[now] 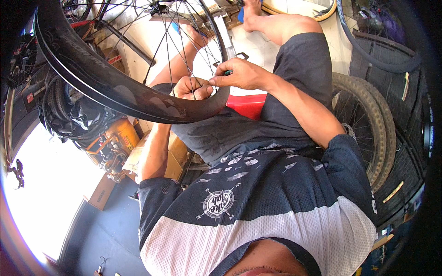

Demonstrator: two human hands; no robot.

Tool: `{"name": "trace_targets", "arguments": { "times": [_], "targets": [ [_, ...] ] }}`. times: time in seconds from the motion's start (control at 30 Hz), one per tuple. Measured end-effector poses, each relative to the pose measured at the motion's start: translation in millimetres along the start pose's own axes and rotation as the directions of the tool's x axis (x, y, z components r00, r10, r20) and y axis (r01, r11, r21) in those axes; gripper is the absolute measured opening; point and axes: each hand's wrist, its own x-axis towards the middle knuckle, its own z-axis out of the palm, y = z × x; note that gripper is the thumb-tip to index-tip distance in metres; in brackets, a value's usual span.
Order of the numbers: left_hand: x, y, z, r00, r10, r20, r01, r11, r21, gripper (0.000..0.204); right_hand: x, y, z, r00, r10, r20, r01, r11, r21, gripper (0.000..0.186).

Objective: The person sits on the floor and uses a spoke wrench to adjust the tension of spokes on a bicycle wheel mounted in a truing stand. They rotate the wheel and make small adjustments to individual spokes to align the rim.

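A bicycle wheel with a deep black rim (103, 83) stands tilted in front of me, its thin dark spokes running up to the hub (159, 8). My left hand (192, 88) is closed at the inner side of the rim, its curled fingers around a spoke close to where it meets the rim. Just to its right, my right hand (243, 74) pinches a small dark-green piece (228, 72), mostly hidden by the fingers, so its kind is unclear. The fingertips of both hands nearly meet beside the spokes.
A red surface (246, 106) shows between my legs. Knobby tyres (382, 133) stand on the right, with another wheel (352, 39) above them. On the left are an orange machine (117, 142), cardboard boxes (176, 154) and a dark bundle of tyres (57, 99).
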Motion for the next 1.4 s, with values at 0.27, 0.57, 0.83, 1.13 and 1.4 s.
{"name": "trace_targets", "arguments": {
  "times": [0.27,0.57,0.83,1.13,1.4],
  "targets": [
    [0,-5,-5,0.998,0.028,0.048,-0.027,0.999,-0.023,0.030,2,-10,-1,0.993,0.014,0.117,-0.001,0.993,-0.116,0.034],
    [-2,-5,-9,0.996,-0.059,0.069,0.062,0.997,-0.039,0.030,-1,-2,3,1.000,0.026,0.004,-0.027,0.989,0.145,0.035],
    [-4,-4,-6,0.999,0.001,0.033,-0.001,1.000,-0.001,0.031,1,-7,2,0.997,0.013,0.073,-0.005,0.995,-0.103,0.037],
    [-14,-8,-38,0.959,-0.248,-0.138,0.267,0.953,0.142,0.020,3,-1,2,0.987,-0.083,0.138,0.090,0.995,-0.051,0.039],
    [10,-37,-6,0.990,0.026,-0.137,0.015,0.956,0.292,0.030,0,-3,11,0.975,-0.212,0.062,0.208,0.975,0.076,0.037]
  ]
}}
